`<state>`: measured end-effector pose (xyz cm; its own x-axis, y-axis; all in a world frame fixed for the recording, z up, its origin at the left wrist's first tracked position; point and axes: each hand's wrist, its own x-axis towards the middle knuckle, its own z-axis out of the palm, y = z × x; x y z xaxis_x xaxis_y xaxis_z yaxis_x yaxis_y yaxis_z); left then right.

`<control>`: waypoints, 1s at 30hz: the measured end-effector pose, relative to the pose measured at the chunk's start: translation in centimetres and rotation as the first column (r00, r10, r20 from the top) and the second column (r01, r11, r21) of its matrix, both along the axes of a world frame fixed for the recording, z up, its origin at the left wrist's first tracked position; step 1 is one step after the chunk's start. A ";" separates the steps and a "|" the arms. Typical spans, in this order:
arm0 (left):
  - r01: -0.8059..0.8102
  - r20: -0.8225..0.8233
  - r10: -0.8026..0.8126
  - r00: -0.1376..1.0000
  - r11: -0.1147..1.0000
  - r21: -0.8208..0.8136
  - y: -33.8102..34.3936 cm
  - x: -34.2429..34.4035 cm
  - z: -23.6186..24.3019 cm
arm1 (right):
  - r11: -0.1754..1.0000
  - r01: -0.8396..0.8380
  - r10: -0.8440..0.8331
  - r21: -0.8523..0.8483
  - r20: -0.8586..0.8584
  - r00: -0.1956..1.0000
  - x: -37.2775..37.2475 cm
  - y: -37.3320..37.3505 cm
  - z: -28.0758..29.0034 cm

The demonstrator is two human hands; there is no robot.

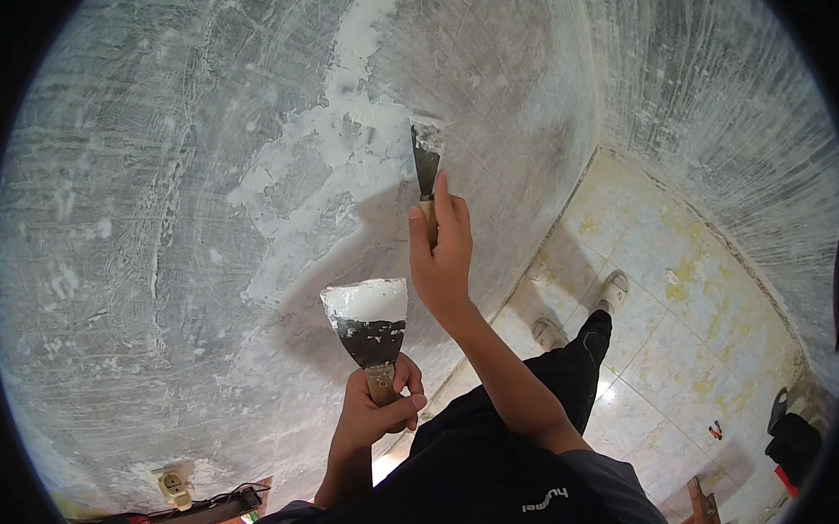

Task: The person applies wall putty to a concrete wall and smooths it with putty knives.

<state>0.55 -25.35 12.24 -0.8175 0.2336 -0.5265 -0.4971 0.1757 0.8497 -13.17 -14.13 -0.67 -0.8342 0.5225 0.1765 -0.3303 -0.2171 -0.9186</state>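
My left hand (pixel 373 413) grips the wooden handle of a wide putty knife (pixel 363 334), whose dark blade carries a thick load of white filler. Higher up, my right hand (pixel 441 263) is wrapped round a narrower putty knife (pixel 426 161), its blade flat at the grey plastered wall (pixel 116 205) with some white smeared on the tip. An irregular fresh white patch of filler (pixel 294 156) spreads just left of that blade, with streaks reaching up the wall.
Scuffed floor tiles (pixel 656 363) run along the wall to a corner, with my shoes (pixel 612 292) on them. At lower right lie a dark bundle (pixel 787 441), small orange-handled pliers (pixel 716 429) and a wooden piece (pixel 704 517). A socket (pixel 173 484) and cables sit at lower left.
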 end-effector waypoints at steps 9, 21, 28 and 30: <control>0.031 0.002 -0.031 1.000 0.999 0.043 -1.2 0.4 -0.9 | 0.982 0.063 -0.064 -0.177 -0.003 0.998 -0.3 -1.3 1.4; 0.064 -0.004 -0.064 0.998 0.997 0.049 -1.2 0.2 -1.0 | 0.918 0.018 -0.051 -0.397 -0.074 0.996 0.0 0.3 1.3; 0.059 0.011 -0.059 0.998 0.998 0.010 -1.6 0.1 -1.0 | 0.347 -0.335 0.176 -0.876 -0.290 0.941 -0.1 1.6 -0.6; 0.062 0.012 -0.062 0.998 0.998 0.012 -1.4 0.1 -1.1 | 0.329 -0.368 0.219 -0.870 -0.309 0.926 -0.7 1.4 -0.6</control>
<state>0.61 -26.71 11.10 -0.7947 0.2902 -0.5331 -0.4957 0.1967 0.8459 -13.89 -12.71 -1.28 -0.9800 0.1515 -0.1292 -0.1444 -0.9875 -0.0628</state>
